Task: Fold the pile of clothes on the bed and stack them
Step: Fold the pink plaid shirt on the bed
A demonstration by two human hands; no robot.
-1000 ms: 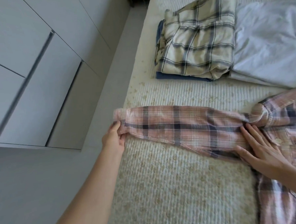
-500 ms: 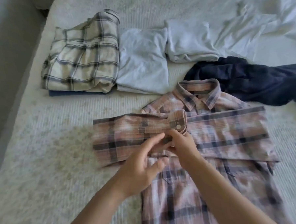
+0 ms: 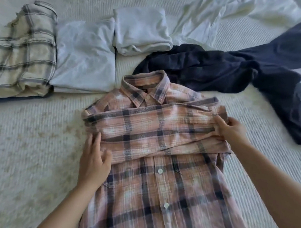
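The shirt (image 3: 154, 174) lies face up on the bed (image 3: 26, 155), buttoned, its hem toward the person and its collar away. Both sleeves are folded across the chest in a band just past the hands.

The left hand (image 3: 94, 162) rests on the left end of that band, fingers nearly straight and spread, pressing without gripping. The right hand (image 3: 231, 128) is at the opposite end; its fingers curl round the folded sleeve edge and pinch it.

Judged step: sleeves in, body fold not yet made. The next move likely calls for both hands to shift to the hem or sides and bring the lower body up over the band, keeping the sleeves flat.

Beyond the right hand lies a dark garment (image 3: 240, 70), unfolded. Beyond the left hand sit folded items: a grey piece (image 3: 84, 56), a white piece (image 3: 142, 30) and a cream plaid piece (image 3: 19, 51).
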